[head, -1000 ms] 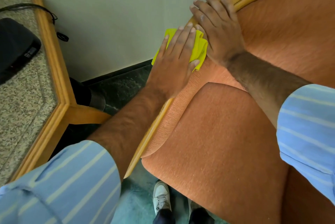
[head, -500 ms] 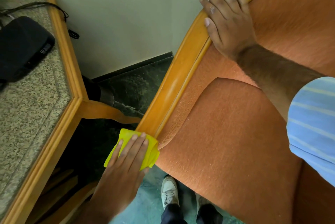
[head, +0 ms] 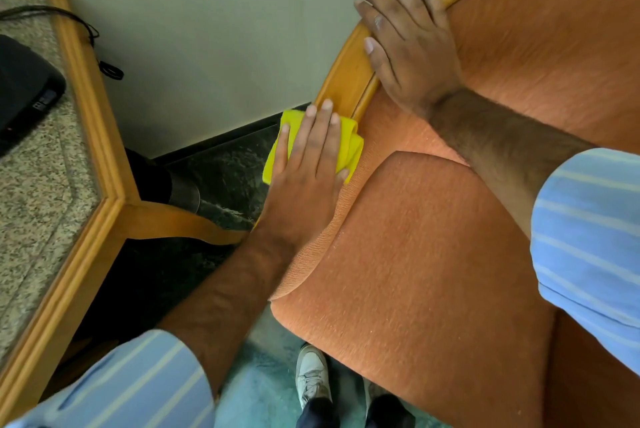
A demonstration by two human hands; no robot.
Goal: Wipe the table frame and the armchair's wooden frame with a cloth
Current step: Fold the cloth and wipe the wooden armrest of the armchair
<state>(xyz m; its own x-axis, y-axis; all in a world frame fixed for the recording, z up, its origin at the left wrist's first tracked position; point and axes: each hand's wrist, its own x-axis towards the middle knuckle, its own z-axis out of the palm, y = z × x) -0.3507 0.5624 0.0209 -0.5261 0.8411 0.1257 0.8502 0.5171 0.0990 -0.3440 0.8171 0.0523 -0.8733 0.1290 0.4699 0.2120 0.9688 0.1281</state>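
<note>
An orange armchair [head: 433, 271] has a curved wooden frame [head: 346, 81] along its left side and top. A folded yellow cloth [head: 349, 143] lies on that frame at mid-height, and my left hand [head: 308, 167] presses flat on it with fingers spread. My right hand [head: 408, 46] rests higher up, its fingers draped over the frame's edge and its palm on the orange fabric. The frame below the cloth is hidden by my left forearm. At the left stands the table, with a wooden frame [head: 86, 108] around a speckled stone top [head: 38, 202].
A black device [head: 24, 91] with a cable [head: 86, 25] lies on the table top. A curved wooden table leg [head: 180, 223] reaches toward the chair over dark floor. The pale wall [head: 207, 29] stands close behind. My shoes [head: 311, 379] are on teal carpet below.
My left hand slid the cloth down to the frame's lower end, then back up to mid-height. My right hand stayed on the upper frame.
</note>
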